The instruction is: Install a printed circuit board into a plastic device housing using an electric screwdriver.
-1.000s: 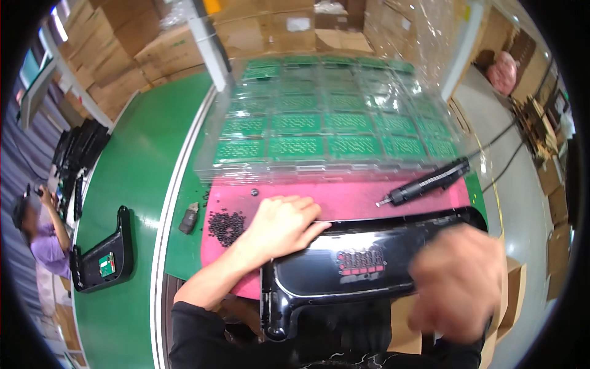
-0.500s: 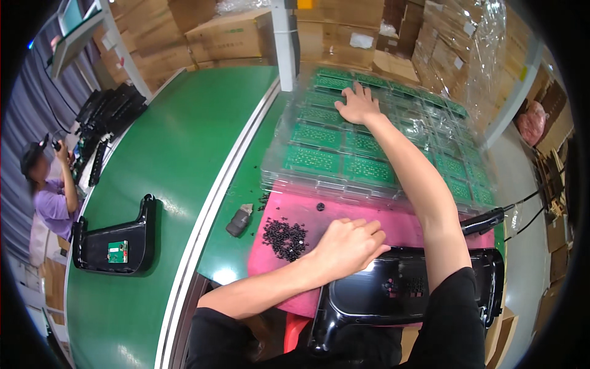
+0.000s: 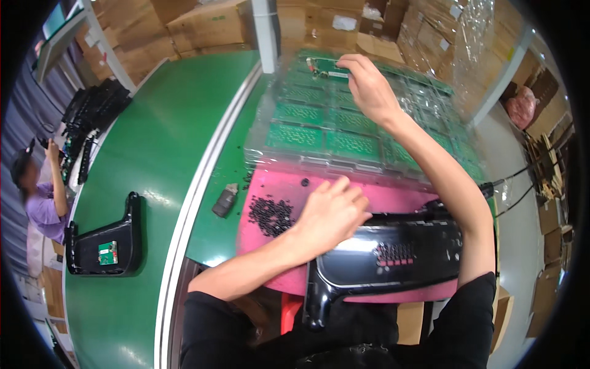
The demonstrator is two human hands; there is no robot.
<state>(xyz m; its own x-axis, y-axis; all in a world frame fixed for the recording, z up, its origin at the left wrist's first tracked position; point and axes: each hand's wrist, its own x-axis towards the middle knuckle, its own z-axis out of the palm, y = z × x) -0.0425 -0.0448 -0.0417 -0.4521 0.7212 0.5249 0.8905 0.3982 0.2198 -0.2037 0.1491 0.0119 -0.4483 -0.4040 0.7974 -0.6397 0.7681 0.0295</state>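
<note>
My right hand grips one green circuit board by its right end, over the far left part of a clear plastic tray. My left hand, fingers curled, is at the far left edge of one black plastic housing near me; I cannot tell whether it holds anything. Left of it are one pile of black screws, too many to count, and one dark block. Farther left, a second housing contains one board; beyond is one co-worker.
</note>
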